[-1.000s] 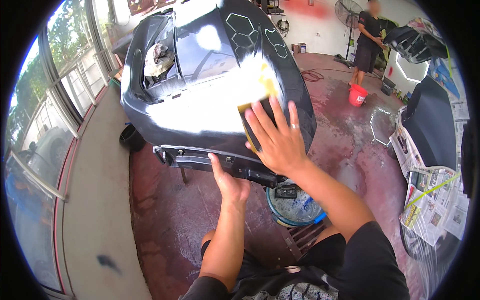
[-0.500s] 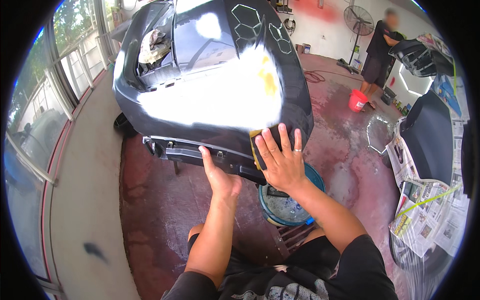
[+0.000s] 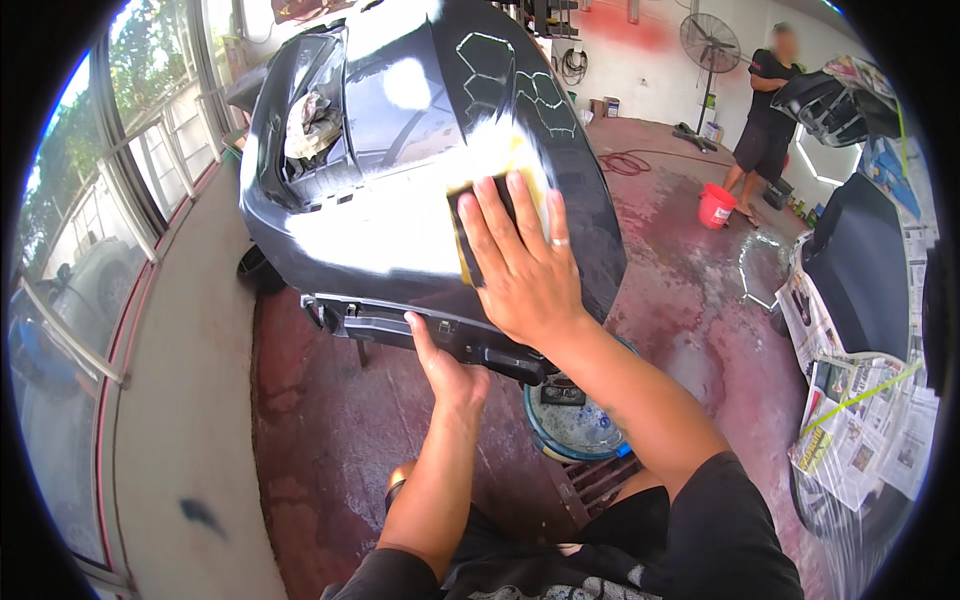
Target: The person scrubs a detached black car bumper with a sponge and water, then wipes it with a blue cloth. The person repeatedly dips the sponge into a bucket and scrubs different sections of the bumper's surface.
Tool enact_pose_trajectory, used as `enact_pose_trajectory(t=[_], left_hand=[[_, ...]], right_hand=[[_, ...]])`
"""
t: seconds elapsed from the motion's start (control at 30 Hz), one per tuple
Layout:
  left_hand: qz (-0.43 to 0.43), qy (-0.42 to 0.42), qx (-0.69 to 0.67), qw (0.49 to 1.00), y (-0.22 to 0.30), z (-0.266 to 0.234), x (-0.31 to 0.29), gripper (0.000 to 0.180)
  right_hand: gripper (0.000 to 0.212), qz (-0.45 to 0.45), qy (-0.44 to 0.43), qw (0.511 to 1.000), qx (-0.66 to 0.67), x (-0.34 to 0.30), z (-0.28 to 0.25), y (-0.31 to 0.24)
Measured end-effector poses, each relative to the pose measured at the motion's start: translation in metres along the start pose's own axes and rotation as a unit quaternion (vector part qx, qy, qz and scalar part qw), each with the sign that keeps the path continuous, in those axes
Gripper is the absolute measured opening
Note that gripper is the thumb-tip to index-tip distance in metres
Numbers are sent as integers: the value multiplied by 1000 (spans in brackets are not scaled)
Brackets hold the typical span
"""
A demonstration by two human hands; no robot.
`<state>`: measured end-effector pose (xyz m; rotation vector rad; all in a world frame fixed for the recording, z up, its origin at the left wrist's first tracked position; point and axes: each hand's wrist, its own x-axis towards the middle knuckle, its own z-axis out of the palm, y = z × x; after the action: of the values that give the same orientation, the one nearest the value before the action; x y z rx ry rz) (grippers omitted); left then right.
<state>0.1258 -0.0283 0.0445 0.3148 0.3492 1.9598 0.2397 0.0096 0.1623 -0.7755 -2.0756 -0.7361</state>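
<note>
A large dark car bumper (image 3: pixel 590 215) fills the upper middle, with glossy white glare or primer and a yellowish patch on its face. My right hand (image 3: pixel 522 262) presses a black sanding pad (image 3: pixel 466 235) with a yellow-brown sheet flat against the panel; the fingers lie stretched over it. My left hand (image 3: pixel 447 370) supports the bumper's near lower edge, thumb up along its front and the other fingers hidden beneath. Below my right forearm stands a blue tub (image 3: pixel 560 440) of bubbly water, with a dark block at its rim.
A crumpled cloth (image 3: pixel 312 128) sits in the bumper's opening. At the right is a dark part masked with newspaper (image 3: pixel 850 430). Farther back a person (image 3: pixel 770 100) stands beside a red bucket (image 3: pixel 715 206), near a pedestal fan (image 3: pixel 710 45). A low ledge (image 3: pixel 190 430) runs along the left windows.
My right hand has slid the sanding pad up and slightly left, from the lower corner onto the white area. My left hand stays at the bumper's edge.
</note>
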Motion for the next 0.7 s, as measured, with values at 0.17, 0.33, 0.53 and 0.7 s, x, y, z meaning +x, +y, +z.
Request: enact_pose_trajectory(t=[0.17, 0.33, 0.53, 0.7], left_hand=[[10, 4, 6, 1000, 1, -1, -1, 72], [-4, -8, -9, 1000, 3, 1, -3, 73], [5, 3, -6, 1000, 0, 13, -11, 73], [-11, -13, -19, 1000, -1, 4, -5, 74]], right_hand=[[76, 4, -41, 998, -39, -92, 23, 10], [77, -5, -9, 1000, -10, -37, 5, 4], [86, 2, -15, 1000, -6, -81, 23, 5], [83, -41, -9, 999, -18, -65, 17, 8]])
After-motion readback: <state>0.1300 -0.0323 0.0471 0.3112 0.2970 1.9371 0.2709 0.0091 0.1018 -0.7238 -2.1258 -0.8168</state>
